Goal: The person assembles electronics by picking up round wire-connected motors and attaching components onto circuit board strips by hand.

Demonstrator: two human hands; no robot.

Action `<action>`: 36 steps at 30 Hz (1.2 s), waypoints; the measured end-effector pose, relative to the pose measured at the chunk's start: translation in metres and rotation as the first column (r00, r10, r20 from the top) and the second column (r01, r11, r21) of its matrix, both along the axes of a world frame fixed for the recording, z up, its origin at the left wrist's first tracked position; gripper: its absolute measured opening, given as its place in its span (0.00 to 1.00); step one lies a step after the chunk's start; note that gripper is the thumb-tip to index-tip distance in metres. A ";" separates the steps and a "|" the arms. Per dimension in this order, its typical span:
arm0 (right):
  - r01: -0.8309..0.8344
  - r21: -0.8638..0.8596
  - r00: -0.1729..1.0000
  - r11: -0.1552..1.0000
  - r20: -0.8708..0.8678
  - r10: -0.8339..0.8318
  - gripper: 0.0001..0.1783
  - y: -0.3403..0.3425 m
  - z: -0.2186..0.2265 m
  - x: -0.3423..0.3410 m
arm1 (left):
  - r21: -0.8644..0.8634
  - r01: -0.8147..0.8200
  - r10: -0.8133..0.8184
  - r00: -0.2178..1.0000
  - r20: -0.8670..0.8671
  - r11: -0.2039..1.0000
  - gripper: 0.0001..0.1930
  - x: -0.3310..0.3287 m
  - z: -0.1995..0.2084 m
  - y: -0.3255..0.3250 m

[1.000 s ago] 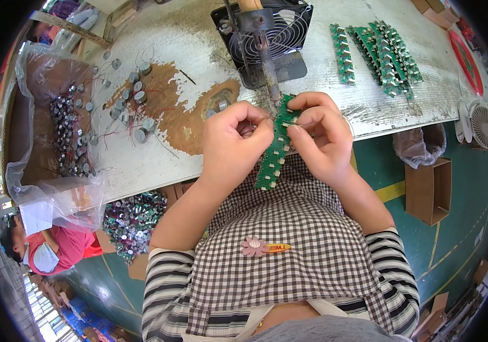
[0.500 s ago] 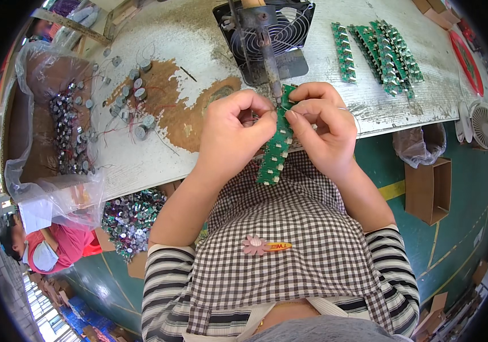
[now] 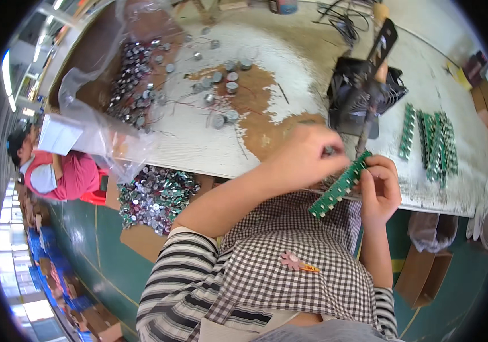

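A long green circuit board strip (image 3: 338, 192) with small white parts along it is pinched between the thumb and fingers of my right hand (image 3: 382, 188). It slants from lower left up to the tip of a soldering iron (image 3: 368, 122) fixed upright on the bench. Left of the strip's upper end is my left hand (image 3: 315, 153), blurred, its fingers curled together. A small dark gap or object shows between those fingers; what it is I cannot make out. Small round metal motors (image 3: 232, 87) with thin red wires lie on the bench beyond my left forearm.
A black fan (image 3: 395, 85) stands behind the iron. More board strips (image 3: 437, 145) lie at the right. At the left is a plastic-lined box (image 3: 87, 62) of motors; a carton of assembled parts (image 3: 155, 199) sits below the bench edge. A person in red (image 3: 73, 174) sits far left.
My view has swung left, so the bench appears shifted right. My left hand has come away from the iron tip and strip; my right hand still holds the strip, now tilted more.
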State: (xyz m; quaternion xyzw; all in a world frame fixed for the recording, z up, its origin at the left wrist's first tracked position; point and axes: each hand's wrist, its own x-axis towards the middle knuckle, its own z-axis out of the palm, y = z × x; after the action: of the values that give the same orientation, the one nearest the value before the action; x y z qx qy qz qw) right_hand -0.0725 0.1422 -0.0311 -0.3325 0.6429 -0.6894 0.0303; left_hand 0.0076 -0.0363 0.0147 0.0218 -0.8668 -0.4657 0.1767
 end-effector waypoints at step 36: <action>-0.001 -0.041 0.999 0.999 -0.035 -0.001 0.04 -0.004 -0.008 -0.010 | 0.391 -0.436 0.502 0.861 -0.081 0.811 0.08 0.005 -0.005 -0.099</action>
State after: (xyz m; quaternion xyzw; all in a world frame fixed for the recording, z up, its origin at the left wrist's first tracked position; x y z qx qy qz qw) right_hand -0.0820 0.1377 -0.0392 -0.3452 0.6291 -0.6964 0.0122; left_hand 0.0124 -0.1357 0.0094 0.2253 -0.7146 -0.5576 0.3573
